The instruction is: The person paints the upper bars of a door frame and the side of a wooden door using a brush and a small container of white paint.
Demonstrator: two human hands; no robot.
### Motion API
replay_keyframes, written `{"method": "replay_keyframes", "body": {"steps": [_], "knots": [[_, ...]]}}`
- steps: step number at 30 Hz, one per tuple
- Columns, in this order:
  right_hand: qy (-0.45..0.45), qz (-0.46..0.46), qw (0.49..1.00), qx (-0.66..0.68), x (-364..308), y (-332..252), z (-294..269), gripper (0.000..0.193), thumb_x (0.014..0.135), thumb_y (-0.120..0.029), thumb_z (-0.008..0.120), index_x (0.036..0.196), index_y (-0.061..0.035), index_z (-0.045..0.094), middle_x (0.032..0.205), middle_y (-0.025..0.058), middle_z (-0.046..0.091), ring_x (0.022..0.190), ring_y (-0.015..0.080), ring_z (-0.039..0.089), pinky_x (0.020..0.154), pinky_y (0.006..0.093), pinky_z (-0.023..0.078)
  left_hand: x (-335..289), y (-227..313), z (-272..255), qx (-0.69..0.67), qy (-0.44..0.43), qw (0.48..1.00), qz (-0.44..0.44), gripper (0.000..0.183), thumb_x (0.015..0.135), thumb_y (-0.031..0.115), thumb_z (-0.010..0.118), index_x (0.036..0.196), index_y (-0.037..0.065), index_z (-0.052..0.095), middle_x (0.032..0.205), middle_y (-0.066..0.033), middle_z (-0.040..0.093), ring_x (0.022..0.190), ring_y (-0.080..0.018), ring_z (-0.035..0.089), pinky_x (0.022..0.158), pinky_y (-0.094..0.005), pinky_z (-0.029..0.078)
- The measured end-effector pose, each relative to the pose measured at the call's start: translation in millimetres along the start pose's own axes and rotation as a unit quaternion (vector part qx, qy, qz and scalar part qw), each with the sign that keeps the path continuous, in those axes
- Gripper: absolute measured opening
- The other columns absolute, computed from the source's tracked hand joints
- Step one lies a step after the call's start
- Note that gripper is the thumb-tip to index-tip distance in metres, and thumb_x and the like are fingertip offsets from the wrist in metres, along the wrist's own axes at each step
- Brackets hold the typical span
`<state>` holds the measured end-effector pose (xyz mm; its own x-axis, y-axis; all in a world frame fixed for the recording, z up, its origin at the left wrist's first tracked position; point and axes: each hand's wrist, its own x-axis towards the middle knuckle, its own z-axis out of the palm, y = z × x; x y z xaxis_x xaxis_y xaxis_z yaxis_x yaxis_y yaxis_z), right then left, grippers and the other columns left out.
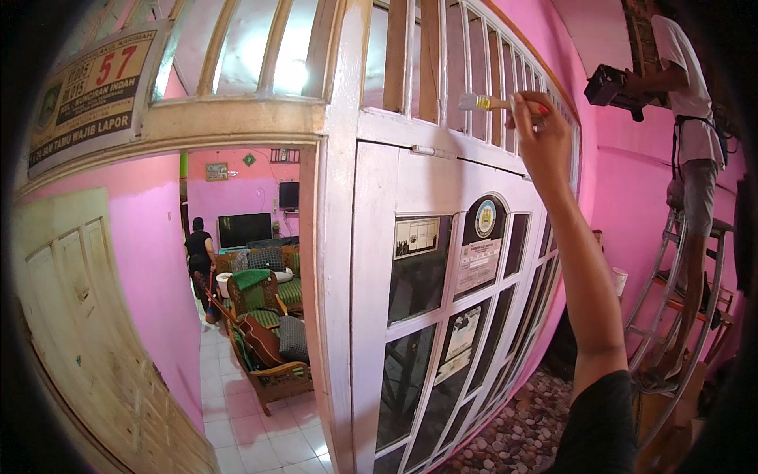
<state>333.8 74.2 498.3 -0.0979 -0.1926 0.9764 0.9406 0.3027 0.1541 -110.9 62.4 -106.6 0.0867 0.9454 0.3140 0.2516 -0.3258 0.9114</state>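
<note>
Raised at upper right, my right hand (540, 125) is closed around the handle of a small paintbrush (499, 103). Its pale bristles (470, 102) point left, in front of or against the slats of a wooden vent grille (467, 59); whether they touch cannot be told. Beneath the grille runs a white-painted frame rail (426, 131), above a white door with dark glass panes (418, 284). Some slats look white, others bare brown wood. My left hand is out of view.
To the right, a person in a light shirt (685, 71) stands on a metal ladder (659, 316), holding a dark case (612, 85). An open wooden door (95, 300) is at left. Through the doorway are a guitar (264, 341) on a wooden sofa and another person (199, 245).
</note>
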Motion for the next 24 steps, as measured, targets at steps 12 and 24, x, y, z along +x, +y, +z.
{"method": "replay_keyframes", "body": {"steps": [12, 24], "knots": [[0.115, 0.236, 0.928, 0.264, -208.4, -119.8, -70.0, 0.021, 0.105, -0.018, 0.057, 0.111, 0.0021, 0.062, 0.085, 0.0090, 0.066, 0.068, 0.0199, 0.064, 0.067, 0.0322, 0.053, 4.7, 21.6, -2.4, 0.013, -0.041, 0.999, 0.033, 0.061, 0.081, 0.016, 0.087, 0.132, 0.000, 0.056, 0.111, -0.0103, 0.066, 0.098, -0.0200, 0.063, 0.086, -0.0326, 0.052], [-0.219, 0.654, 0.635, 0.348, -428.2, -256.5, -89.2, 0.024, 0.104, -0.014, 0.061, 0.115, 0.0067, 0.064, 0.099, 0.0154, 0.073, 0.086, 0.0195, 0.072, 0.080, 0.0319, 0.060, -0.7, 21.1, -2.3, -0.045, -0.098, 0.992, 0.067, 0.062, 0.080, 0.015, 0.087, 0.132, 0.001, 0.057, 0.116, -0.0120, 0.066, 0.106, -0.0223, 0.063, 0.092, -0.0352, 0.052]]}}
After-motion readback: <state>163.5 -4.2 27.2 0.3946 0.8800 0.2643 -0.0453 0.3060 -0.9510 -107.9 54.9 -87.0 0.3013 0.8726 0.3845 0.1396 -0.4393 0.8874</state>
